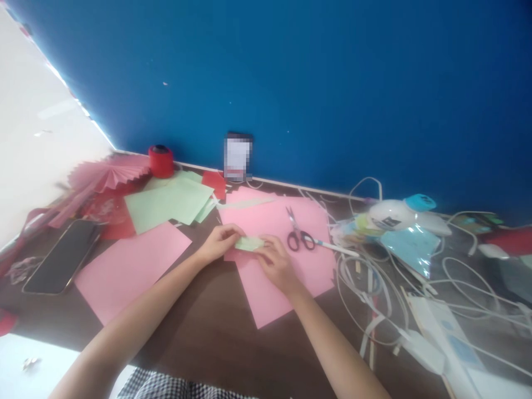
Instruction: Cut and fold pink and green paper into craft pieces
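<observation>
A small strip of pale green paper (pixel 249 243) is held between my two hands, over the pink sheets. My left hand (pixel 221 241) pinches its left end with thumb and fingers. At the right end, my right hand (pixel 275 261) grips it the same way. Beneath lie overlapping pink sheets (pixel 266 299). A pair of scissors (pixel 298 233) with black handles rests on them, right of my right hand, blades pointing away. A long pale strip (pixel 249 203) lies across the top of the pink sheets.
Green sheets (pixel 168 202), a pink sheet (pixel 133 269), a pink pleated paper fan (pixel 110 173), a red roll (pixel 160 161) and a phone (pixel 62 257) lie to the left. Tangled white cables (pixel 374 293) and a white bottle with blue cap (pixel 388 214) crowd the right. A blue wall (pixel 316 100) stands behind.
</observation>
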`<state>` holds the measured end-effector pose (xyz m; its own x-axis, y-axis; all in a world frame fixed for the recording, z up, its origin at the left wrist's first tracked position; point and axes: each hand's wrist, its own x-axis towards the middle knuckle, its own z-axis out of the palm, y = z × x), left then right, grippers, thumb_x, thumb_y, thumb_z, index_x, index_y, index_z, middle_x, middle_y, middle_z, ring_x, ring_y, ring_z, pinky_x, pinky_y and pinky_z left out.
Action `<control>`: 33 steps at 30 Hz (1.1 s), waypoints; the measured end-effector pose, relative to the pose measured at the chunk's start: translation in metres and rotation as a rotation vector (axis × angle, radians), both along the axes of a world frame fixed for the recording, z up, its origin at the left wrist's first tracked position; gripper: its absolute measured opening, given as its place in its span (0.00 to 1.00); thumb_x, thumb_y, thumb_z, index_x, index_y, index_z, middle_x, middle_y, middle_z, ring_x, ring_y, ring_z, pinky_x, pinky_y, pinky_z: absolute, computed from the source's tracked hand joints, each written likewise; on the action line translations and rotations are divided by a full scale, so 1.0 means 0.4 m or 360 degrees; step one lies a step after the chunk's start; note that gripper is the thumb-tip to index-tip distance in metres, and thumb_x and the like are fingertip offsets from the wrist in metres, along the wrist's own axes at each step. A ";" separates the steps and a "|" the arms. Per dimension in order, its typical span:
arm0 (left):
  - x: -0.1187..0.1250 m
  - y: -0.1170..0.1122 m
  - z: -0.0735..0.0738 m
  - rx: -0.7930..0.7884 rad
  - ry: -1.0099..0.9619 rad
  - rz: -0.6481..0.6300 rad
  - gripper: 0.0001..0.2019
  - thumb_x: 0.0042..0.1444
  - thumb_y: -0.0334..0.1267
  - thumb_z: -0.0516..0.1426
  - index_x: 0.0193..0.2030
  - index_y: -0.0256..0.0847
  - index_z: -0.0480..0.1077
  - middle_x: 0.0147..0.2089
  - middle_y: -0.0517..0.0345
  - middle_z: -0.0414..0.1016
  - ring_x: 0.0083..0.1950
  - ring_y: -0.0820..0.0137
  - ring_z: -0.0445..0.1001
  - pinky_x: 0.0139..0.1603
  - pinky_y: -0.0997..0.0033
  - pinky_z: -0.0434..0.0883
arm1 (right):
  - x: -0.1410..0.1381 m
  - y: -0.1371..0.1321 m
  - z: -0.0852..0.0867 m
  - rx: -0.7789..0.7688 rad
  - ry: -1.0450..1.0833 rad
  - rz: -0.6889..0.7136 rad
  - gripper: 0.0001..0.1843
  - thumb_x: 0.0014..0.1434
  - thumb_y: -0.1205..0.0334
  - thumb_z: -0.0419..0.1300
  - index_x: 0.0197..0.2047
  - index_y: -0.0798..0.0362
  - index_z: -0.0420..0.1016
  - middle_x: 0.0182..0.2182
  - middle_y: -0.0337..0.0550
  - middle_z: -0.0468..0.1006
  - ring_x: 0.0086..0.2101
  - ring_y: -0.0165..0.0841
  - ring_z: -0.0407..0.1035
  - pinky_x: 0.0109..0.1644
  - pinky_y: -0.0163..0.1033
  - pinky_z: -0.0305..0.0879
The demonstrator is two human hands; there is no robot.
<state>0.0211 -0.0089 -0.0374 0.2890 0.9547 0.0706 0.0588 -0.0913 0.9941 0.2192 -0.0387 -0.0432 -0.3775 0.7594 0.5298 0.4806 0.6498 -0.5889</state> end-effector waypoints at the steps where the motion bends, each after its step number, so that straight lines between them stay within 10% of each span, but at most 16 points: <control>1: 0.000 0.000 -0.001 0.0002 -0.0009 -0.0004 0.08 0.54 0.38 0.54 0.34 0.36 0.71 0.35 0.55 0.74 0.36 0.71 0.72 0.40 0.72 0.68 | -0.001 0.000 0.000 -0.0002 0.0003 -0.0007 0.07 0.55 0.71 0.55 0.36 0.50 0.71 0.45 0.48 0.65 0.43 0.34 0.66 0.47 0.42 0.68; 33: 0.010 -0.013 0.002 0.0000 -0.0154 -0.0065 0.12 0.50 0.38 0.60 0.41 0.35 0.73 0.47 0.46 0.72 0.49 0.64 0.71 0.52 0.61 0.68 | 0.000 0.007 0.001 0.0149 0.0114 -0.0192 0.09 0.56 0.70 0.54 0.39 0.50 0.70 0.43 0.48 0.68 0.45 0.38 0.66 0.49 0.49 0.66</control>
<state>0.0252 -0.0141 -0.0365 0.3195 0.9423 0.0998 -0.0410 -0.0914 0.9950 0.2192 -0.0359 -0.0427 -0.2455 0.7431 0.6225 0.5174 0.6435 -0.5641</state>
